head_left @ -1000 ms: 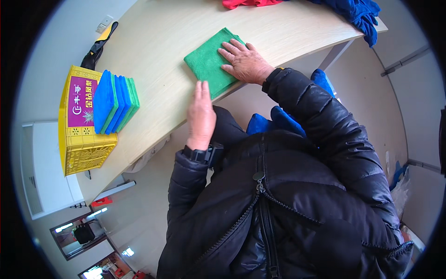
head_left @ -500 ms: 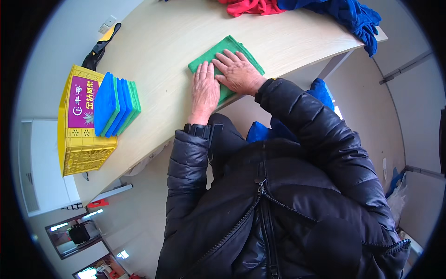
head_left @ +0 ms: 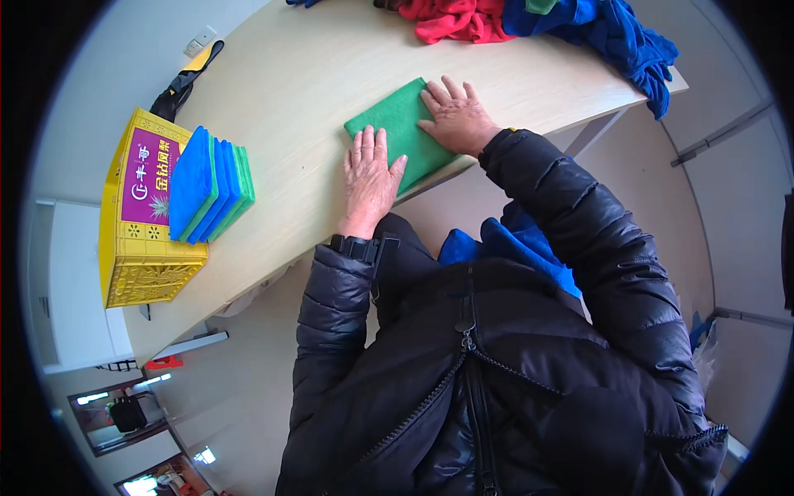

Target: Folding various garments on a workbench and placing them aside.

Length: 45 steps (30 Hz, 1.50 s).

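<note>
A folded green cloth (head_left: 405,132) lies flat at the near edge of the table, its corner turned away from me. My left hand (head_left: 372,180) rests on its left side, fingers stretched out and the thumb apart. My right hand (head_left: 460,117) lies along its right side with the fingers spread. Neither hand grips anything. To the left is a stack of folded blue and green cloths (head_left: 213,188), set against a yellow crate.
The yellow plastic crate (head_left: 157,277) has a purple label. Crumpled red cloths (head_left: 463,18) and blue cloths (head_left: 608,41) are heaped at the table's far side. More blue cloth (head_left: 504,241) is at my lap. A black-and-yellow strap-like item (head_left: 178,89) lies at the far left.
My hands have moved apart, the right one toward the right edge of the green cloth, uncovering its middle. The cloth now looks smoother, with its corner turned slightly.
</note>
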### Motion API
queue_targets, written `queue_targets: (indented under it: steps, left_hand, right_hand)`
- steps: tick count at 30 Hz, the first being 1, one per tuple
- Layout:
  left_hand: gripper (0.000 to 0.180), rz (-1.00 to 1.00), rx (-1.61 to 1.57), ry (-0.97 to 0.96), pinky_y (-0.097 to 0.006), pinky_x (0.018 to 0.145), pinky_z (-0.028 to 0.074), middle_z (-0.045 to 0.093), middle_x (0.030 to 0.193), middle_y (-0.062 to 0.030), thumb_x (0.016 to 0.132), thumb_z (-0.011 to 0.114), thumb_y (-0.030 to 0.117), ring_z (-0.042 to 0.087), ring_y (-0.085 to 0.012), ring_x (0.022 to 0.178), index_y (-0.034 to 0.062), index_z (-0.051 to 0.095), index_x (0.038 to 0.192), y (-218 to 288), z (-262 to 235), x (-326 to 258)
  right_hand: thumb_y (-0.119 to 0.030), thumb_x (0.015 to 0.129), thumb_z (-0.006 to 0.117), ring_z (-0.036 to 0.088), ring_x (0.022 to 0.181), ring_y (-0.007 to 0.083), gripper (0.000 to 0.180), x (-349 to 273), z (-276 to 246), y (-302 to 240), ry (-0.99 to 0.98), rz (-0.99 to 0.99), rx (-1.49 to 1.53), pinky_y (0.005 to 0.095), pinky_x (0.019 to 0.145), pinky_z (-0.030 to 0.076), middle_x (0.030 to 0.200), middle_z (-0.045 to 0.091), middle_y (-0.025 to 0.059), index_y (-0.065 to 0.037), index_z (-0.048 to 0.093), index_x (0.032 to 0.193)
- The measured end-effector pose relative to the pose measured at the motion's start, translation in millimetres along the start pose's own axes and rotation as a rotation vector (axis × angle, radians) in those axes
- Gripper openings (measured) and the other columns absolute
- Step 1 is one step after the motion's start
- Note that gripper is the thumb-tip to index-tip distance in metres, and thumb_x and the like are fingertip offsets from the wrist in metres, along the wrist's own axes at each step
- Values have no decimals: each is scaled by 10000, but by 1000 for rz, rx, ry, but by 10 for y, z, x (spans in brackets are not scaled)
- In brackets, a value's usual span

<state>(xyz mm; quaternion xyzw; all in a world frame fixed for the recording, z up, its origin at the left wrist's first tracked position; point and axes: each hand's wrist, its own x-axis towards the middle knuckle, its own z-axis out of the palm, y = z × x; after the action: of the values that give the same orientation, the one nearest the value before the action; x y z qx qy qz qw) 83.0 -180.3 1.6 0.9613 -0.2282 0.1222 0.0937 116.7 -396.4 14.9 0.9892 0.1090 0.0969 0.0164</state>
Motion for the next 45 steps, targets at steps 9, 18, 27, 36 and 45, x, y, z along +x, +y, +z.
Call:
queue_targets:
  steps: [9, 18, 27, 36, 45]
  left_hand:
    - [684, -34, 6, -26, -534, 1205, 202, 307, 1598, -166, 988, 535, 442, 252, -326, 1492, 39, 364, 1514, 45, -17, -8]
    - [659, -55, -5, -48, -538, 1199, 213, 311, 1594, -167, 999, 517, 432, 254, -326, 1491, 43, 370, 1510, 73, -83, 23]
    - [608, -30, -72, 51, -516, 1189, 244, 355, 1567, -182, 1031, 442, 449, 280, -340, 1474, 41, 419, 1481, -17, 45, 269]
    - [621, -20, -52, 50, -485, 1198, 232, 326, 1584, -178, 1051, 396, 458, 266, -348, 1479, 40, 372, 1509, -78, 176, 170]
    - [628, -55, 43, 82, -534, 1186, 245, 334, 1577, -170, 1030, 453, 442, 307, -351, 1457, 38, 371, 1505, -196, 7, -275]
  right_hand:
    - [-519, 1005, 422, 287, 1478, 340, 656, 206, 22, -292, -43, -166, 206, 566, 1174, 252, 1586, 353, 113, -116, 390, 1521]
    - [-506, 1011, 408, 283, 1480, 332, 637, 136, -62, -43, -69, 48, 187, 557, 1185, 236, 1584, 355, 115, -112, 400, 1513]
    - [-435, 1012, 429, 306, 1469, 334, 571, -156, 32, -399, 147, -137, 226, 525, 1187, 243, 1574, 371, 123, -110, 446, 1480]
    - [-435, 1027, 409, 320, 1459, 337, 541, -150, 240, -89, 219, -78, 238, 520, 1171, 262, 1553, 403, 97, -132, 458, 1473]
    - [-417, 1044, 399, 302, 1470, 353, 542, -292, 97, -25, 179, 13, 93, 524, 1190, 243, 1571, 374, 119, -125, 421, 1500]
